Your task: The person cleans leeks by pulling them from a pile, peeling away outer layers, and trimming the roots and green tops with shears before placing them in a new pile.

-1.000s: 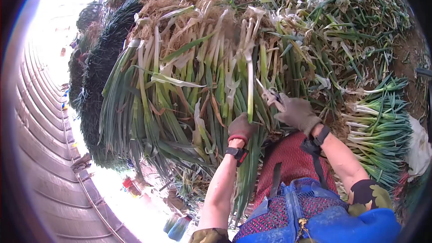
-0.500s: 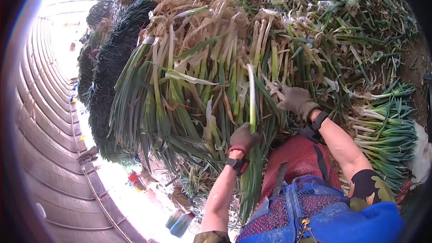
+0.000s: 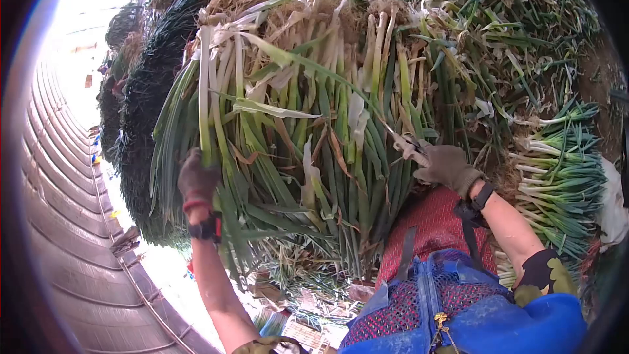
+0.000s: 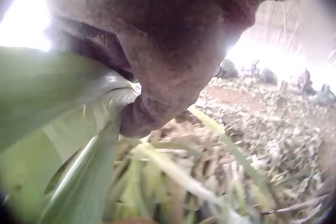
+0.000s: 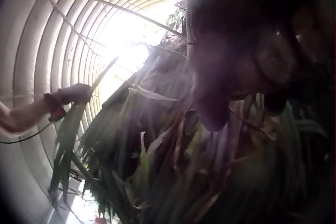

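In the head view my gloved left hand [image 3: 198, 180] grips a long green onion [image 3: 204, 101] by its green part, at the left side of the heap. Its white end points away from me, and loose leaves trail below the hand. Green leaves [image 4: 58, 124] pass under the curled glove fingers in the left wrist view. My gloved right hand [image 3: 447, 165] holds a small tool with a pale handle [image 3: 413, 149] and a thin pointed tip, over the heap's right part. Beneath both hands spreads the heap of green onions [image 3: 314, 131], roots at the far side.
Trimmed green onions [image 3: 557, 170] lie stacked on the right beside a white bag [image 3: 613, 206]. Discarded leaves [image 3: 504, 59] cover the ground at the far right. A red mesh sack [image 3: 429, 223] lies against my lap. The ribbed greenhouse wall [image 3: 59, 223] curves along the left.
My left hand has carried its green onion from the middle of the heap to the left side. The right hand stays near the same place with its tool.
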`<state>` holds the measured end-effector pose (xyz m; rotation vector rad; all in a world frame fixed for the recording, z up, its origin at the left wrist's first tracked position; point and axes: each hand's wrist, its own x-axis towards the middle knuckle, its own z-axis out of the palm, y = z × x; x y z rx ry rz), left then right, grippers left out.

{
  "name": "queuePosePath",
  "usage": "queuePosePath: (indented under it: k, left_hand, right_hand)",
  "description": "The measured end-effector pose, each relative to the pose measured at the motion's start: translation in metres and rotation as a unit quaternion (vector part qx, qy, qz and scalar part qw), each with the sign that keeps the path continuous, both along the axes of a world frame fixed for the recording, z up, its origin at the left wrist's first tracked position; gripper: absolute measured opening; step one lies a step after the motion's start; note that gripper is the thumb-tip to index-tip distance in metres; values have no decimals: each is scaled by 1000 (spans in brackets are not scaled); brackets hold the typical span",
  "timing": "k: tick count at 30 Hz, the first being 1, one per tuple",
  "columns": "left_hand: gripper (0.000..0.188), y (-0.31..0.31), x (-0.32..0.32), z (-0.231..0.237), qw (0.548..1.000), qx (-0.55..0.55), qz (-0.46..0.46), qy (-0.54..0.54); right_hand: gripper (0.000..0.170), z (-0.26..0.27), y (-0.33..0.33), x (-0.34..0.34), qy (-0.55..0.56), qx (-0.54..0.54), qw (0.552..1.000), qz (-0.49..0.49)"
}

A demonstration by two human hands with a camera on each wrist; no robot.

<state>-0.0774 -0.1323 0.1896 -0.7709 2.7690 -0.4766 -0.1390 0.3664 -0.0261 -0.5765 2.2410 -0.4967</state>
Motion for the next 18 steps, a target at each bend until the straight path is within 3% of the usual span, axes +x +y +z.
queuePosePath:
  k: [1, 4, 6, 7, 8, 9, 10, 12, 15, 18]
  left_hand:
    - [39, -9, -8, -3, 999, -31, 3, -24]
    - [41, 10, -27, -33, 997, -26, -26, 62]
    - [37, -24, -9, -143, 940, 158, -224, 201]
    - [27, 23, -16, -151, 927, 337, -123, 108]
    - [28, 70, -21, -164, 922, 377, -77, 52]
    - [29, 116, -26, -176, 913, 408, -30, -6]
    - [36, 133, -18, -215, 861, 506, -32, 26]
    - [40, 173, -23, -256, 861, 501, -42, 76]
    - [43, 186, -45, -299, 945, 323, 1, 44]
    - [45, 188, -52, -317, 970, 229, -30, 69]
  right_hand:
    - [65, 4, -12, 0, 15, -4, 1000, -25]
    - [66, -8, -32, -14, 46, 3, 992, -121]
    - [69, -3, -41, -11, 16, -18, 995, -93]
    - [73, 7, -46, -9, -16, -28, 997, -64]
    - [76, 14, -50, -5, -46, -37, 998, -35]
    - [78, 12, -56, 7, 1, -14, 1000, -11]
    - [79, 10, -60, 11, 0, -12, 1000, -24]
    - [81, 5, -65, 12, -1, -7, 999, -50]
    - [76, 7, -82, 2, 8, -8, 998, -56]
    - [80, -6, -100, -15, 1, -7, 999, -49]
